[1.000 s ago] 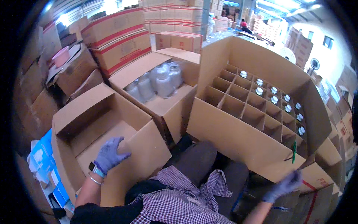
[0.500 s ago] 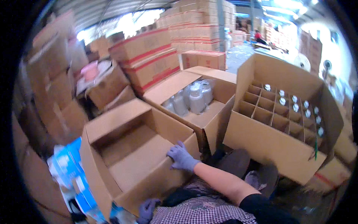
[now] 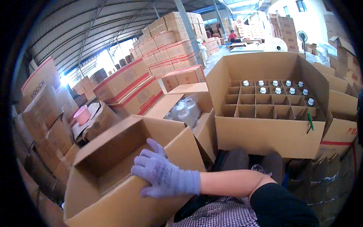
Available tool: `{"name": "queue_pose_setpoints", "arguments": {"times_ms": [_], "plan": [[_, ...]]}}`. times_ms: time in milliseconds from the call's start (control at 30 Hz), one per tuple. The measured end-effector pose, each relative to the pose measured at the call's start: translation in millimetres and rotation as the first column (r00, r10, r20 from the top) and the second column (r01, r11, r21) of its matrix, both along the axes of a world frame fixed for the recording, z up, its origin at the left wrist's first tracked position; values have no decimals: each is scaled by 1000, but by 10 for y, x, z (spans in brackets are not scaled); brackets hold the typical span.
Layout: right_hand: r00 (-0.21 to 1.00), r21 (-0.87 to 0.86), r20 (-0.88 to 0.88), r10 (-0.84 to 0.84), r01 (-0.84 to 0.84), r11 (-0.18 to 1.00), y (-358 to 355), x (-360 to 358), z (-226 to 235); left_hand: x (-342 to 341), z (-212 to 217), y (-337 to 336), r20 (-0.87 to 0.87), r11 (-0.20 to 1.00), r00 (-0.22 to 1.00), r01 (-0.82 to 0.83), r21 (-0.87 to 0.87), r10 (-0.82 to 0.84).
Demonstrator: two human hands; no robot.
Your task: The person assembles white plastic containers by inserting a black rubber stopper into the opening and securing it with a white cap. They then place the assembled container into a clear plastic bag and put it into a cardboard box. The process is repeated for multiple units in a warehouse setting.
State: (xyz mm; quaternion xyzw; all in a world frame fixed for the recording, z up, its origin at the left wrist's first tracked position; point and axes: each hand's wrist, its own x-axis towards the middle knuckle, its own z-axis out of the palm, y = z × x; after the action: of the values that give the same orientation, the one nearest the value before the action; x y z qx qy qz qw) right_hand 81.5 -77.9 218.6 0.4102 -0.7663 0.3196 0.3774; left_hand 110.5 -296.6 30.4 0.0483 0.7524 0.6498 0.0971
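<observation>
An opened cardboard box (image 3: 172,149) stands tilted at the near left, and the part of its inside that I can see holds nothing. My right hand (image 3: 160,172), in a grey-purple knit glove, grips its near wall, with the fingers hooked over the rim and spread a little. The palm side is hidden. My left hand is out of view. Beyond this box, a second open carton (image 3: 204,126) contains several translucent bottles (image 3: 185,113) in clear plastic. At the right, a large divided carton (image 3: 264,132) has white-capped bottles (image 3: 278,90) in its far and right compartments.
A green tool or strap (image 3: 310,123) hangs on the divided carton's front edge. Red-striped cartons (image 3: 130,85) are stacked behind. A pink tub (image 3: 81,115) sits on a worn box at the left. Far back are a standing fan (image 3: 302,36) and a seated person (image 3: 233,36).
The view has swung and shifted. The near box has tilted and sits closer to me, with my right hand further along its rim. My left hand has gone out of view.
</observation>
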Motion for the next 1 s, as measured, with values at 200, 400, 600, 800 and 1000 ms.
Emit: {"name": "queue_pose_setpoints", "arguments": {"times_ms": [200,400,600,800,1000], "plan": [[990,-99,-140,28,-42,994,322,465,372,-277,317,239,-31,986,999,-8,164,13],[896,-255,-360,-259,172,952,753,385,874,-895,1140,673,-216,889,976,100,446,-2],[400,-477,-747,-531,235,847,1904,-367,1693,-2735,2950,2053,-633,497,750,631,596,-192],[519,-336,-497,-695,623,706,2095,-69,1144,-5015,4754,2921,-488,990,872,38,135,33],[556,-197,-96,-826,803,563,2441,224,59,-4149,1929,4029,-836,765,236,-338,-549,-496]]}}
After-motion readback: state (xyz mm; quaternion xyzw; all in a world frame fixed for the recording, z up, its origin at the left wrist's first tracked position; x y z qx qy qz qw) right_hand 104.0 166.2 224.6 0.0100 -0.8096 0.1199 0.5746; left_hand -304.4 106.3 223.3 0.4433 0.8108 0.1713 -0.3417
